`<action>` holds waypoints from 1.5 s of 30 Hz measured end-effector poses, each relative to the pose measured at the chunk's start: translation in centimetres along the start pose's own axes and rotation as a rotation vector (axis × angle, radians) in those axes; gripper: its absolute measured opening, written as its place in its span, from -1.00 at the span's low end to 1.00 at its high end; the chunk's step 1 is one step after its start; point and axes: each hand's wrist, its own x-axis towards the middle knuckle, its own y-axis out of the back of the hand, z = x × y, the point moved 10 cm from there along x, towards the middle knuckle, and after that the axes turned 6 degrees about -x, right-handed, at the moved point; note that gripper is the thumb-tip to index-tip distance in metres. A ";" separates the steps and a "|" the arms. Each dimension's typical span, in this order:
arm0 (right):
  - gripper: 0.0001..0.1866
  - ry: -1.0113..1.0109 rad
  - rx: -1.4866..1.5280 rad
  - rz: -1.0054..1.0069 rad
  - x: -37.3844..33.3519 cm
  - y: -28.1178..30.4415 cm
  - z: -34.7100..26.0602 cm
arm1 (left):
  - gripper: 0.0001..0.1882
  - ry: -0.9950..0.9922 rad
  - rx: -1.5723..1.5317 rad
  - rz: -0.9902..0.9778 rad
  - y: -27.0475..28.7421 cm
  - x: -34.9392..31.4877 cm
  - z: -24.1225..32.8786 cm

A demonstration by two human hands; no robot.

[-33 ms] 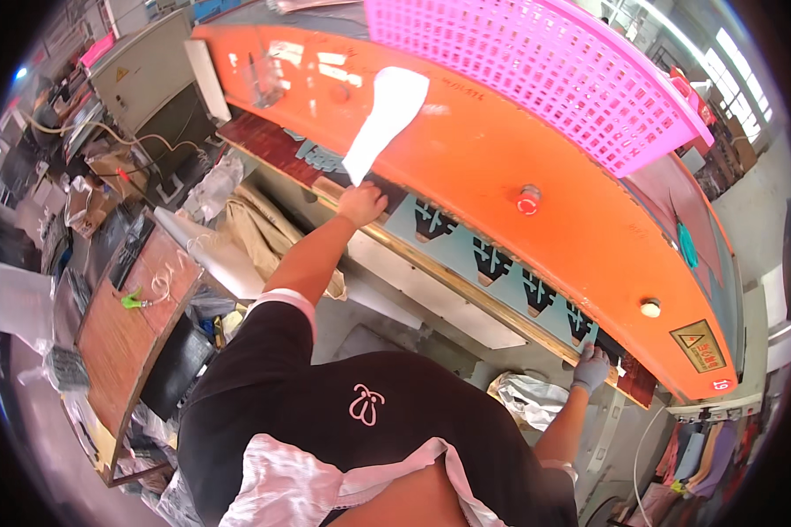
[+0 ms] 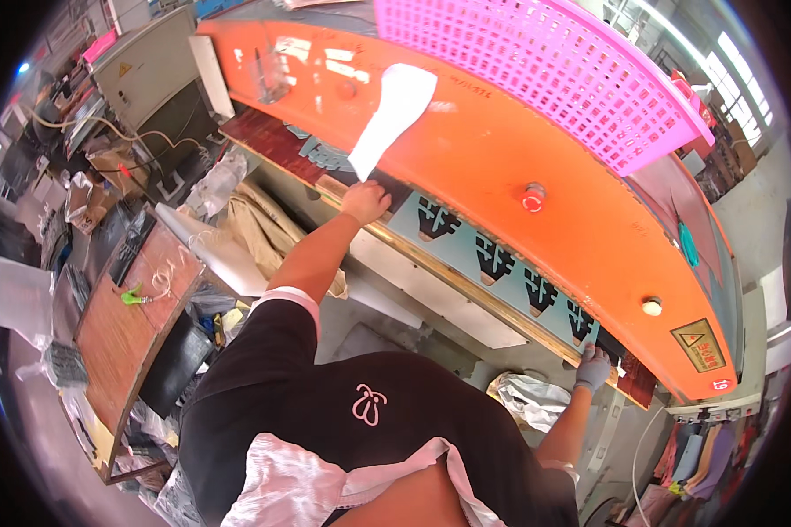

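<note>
A light blue sheet [image 2: 515,286] with several black cut-out shapes lies on a long wooden-edged board, partly under an orange machine beam [image 2: 466,145]. My bare left hand [image 2: 366,202] is closed at the sheet's left end, its fingertips partly hidden. At the right end, my gloved right hand [image 2: 593,369] pinches the sheet's edge near the board's front. A black shape [image 2: 494,258] shows in the middle of the sheet. Further left on the board are loose grey-blue cut pieces [image 2: 325,156], apart from my left hand.
A pink perforated basket [image 2: 545,75] stands on top of the beam. The beam's front carries a red button [image 2: 533,198] and a pale button [image 2: 651,306]. To the left is a reddish-brown board [image 2: 132,329]. Below my right hand's side lies a white plastic bag [image 2: 532,400].
</note>
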 end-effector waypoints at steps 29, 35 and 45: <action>-0.53 -0.591 -0.050 -0.306 -38.1 18.0 13.8 | -0.81 -0.079 -0.161 -0.406 21.5 -39.1 7.1; -0.55 -0.431 0.303 -0.224 -29.7 21.2 6.0 | -0.81 -0.119 -0.543 -0.301 20.5 -31.5 8.5; -0.28 0.302 0.797 -0.474 -20.6 17.1 -35.7 | -0.64 -0.052 -0.413 -0.231 11.6 -28.1 9.0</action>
